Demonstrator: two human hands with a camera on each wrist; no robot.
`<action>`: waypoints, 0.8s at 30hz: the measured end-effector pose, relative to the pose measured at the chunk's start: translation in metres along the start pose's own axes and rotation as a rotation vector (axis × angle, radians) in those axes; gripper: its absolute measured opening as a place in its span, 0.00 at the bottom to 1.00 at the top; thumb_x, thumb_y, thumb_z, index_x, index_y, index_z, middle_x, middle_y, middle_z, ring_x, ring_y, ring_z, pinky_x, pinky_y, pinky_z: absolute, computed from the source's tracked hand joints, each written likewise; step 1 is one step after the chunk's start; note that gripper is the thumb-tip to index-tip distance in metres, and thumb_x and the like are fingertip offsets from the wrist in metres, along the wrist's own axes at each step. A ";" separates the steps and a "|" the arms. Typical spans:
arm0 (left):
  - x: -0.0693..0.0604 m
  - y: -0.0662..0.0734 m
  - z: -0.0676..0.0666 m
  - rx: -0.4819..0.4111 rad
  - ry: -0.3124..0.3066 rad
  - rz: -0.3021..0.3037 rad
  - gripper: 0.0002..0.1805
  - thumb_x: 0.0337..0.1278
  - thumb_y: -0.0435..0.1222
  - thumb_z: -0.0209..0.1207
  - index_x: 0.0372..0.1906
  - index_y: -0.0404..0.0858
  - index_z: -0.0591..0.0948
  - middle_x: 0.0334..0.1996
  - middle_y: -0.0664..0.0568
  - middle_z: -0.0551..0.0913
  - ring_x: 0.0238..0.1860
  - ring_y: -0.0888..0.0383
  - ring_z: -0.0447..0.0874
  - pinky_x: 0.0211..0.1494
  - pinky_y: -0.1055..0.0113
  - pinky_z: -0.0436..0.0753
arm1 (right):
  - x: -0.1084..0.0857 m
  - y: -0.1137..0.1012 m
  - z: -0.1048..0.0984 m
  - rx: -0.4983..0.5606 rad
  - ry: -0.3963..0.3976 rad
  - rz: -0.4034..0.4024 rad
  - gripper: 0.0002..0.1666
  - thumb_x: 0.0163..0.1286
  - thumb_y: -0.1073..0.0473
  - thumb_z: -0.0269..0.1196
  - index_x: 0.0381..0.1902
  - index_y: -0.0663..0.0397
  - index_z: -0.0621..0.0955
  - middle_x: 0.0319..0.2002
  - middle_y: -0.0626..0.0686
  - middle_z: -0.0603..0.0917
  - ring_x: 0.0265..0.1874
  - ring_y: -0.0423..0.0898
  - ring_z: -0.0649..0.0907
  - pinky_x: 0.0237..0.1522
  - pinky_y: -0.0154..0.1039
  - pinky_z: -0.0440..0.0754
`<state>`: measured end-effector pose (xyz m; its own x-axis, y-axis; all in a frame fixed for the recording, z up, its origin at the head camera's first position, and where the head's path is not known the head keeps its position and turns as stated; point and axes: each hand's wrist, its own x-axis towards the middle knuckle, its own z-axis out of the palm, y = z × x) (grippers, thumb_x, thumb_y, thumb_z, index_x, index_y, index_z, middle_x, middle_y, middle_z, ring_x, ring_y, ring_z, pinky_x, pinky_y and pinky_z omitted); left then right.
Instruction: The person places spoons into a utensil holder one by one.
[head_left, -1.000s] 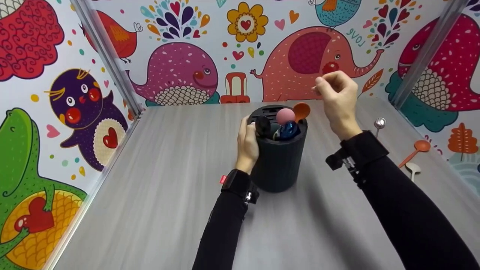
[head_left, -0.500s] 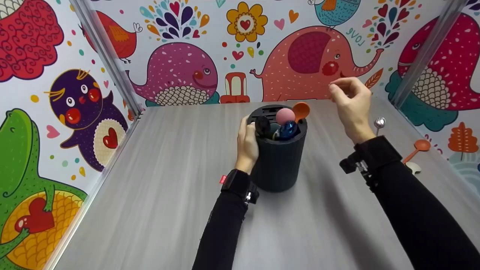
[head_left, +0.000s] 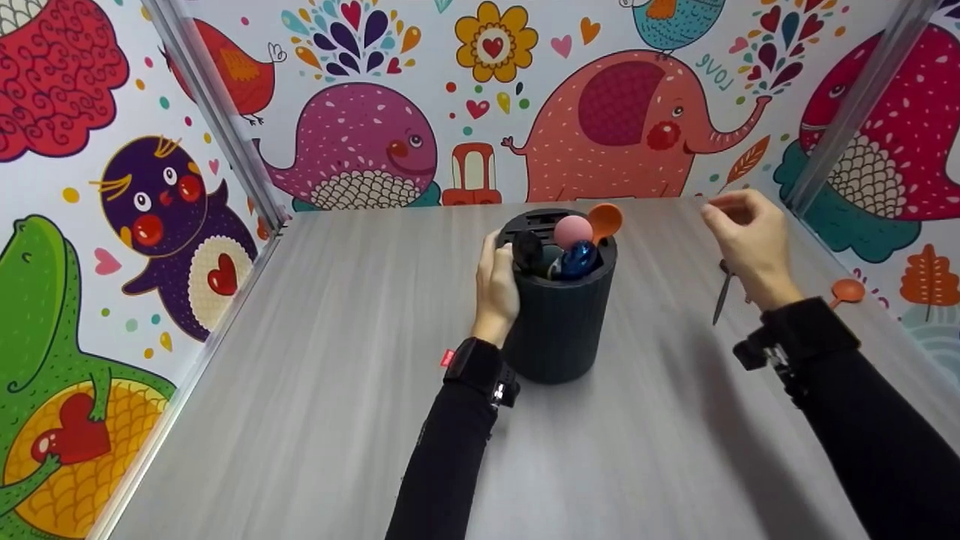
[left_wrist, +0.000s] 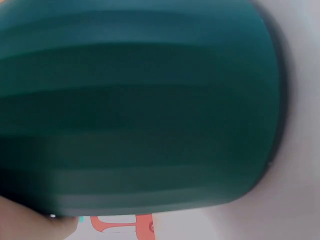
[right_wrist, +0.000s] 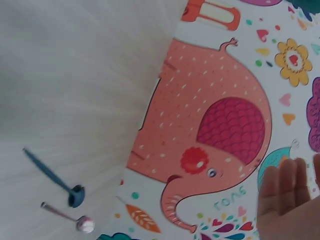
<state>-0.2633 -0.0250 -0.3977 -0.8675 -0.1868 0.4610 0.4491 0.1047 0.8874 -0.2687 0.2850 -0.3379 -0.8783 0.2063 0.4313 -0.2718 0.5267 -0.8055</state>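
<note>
A dark ribbed utensil holder with a slotted top stands upright on the table. My left hand grips its left side. Its green-tinted wall fills most of the left wrist view. Out of the top stick an orange spoon, a round pink end, a shiny blue piece and a black piece. To the right, my right hand is raised above the table, fingers loosely bent, with nothing visible in it. Relaxed fingers show in the right wrist view.
Below the right hand lies a small dark ladle. A silver round-headed utensil lies beside it in the right wrist view. Farther right is an orange spoon, partly behind the right wrist. Patterned walls enclose the table's back and sides.
My right hand has moved right and lower, away from the utensil holder, uncovering the dark ladle and hiding the white spoon. The left hand and the holder stay put.
</note>
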 end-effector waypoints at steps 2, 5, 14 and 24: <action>0.000 0.000 0.000 -0.006 0.000 0.000 0.27 0.67 0.40 0.39 0.62 0.31 0.75 0.58 0.41 0.80 0.60 0.49 0.76 0.66 0.54 0.71 | -0.002 0.007 -0.007 -0.045 -0.038 0.041 0.24 0.75 0.46 0.60 0.56 0.59 0.79 0.44 0.45 0.78 0.42 0.39 0.76 0.41 0.30 0.73; 0.000 0.000 0.000 -0.006 0.003 0.001 0.27 0.67 0.40 0.39 0.62 0.31 0.76 0.58 0.41 0.80 0.60 0.49 0.76 0.66 0.55 0.71 | -0.003 0.016 -0.017 -0.068 -0.101 0.106 0.28 0.75 0.43 0.59 0.59 0.59 0.76 0.47 0.47 0.77 0.43 0.39 0.75 0.42 0.31 0.73; -0.001 -0.001 0.000 0.013 0.009 0.014 0.29 0.66 0.43 0.39 0.63 0.31 0.76 0.59 0.41 0.80 0.61 0.49 0.75 0.66 0.55 0.71 | -0.006 0.043 -0.040 -0.181 -0.164 0.201 0.39 0.74 0.37 0.56 0.65 0.64 0.71 0.59 0.63 0.73 0.51 0.50 0.73 0.46 0.41 0.72; -0.001 -0.001 0.000 0.005 0.007 0.005 0.29 0.67 0.43 0.39 0.63 0.31 0.75 0.59 0.40 0.80 0.61 0.49 0.76 0.66 0.54 0.71 | -0.007 0.069 -0.061 -0.225 -0.227 0.256 0.49 0.74 0.36 0.55 0.75 0.70 0.60 0.69 0.76 0.64 0.66 0.70 0.65 0.60 0.63 0.71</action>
<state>-0.2629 -0.0245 -0.3993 -0.8640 -0.1929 0.4652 0.4518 0.1109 0.8852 -0.2572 0.3705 -0.3718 -0.9778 0.1801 0.1075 0.0376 0.6546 -0.7550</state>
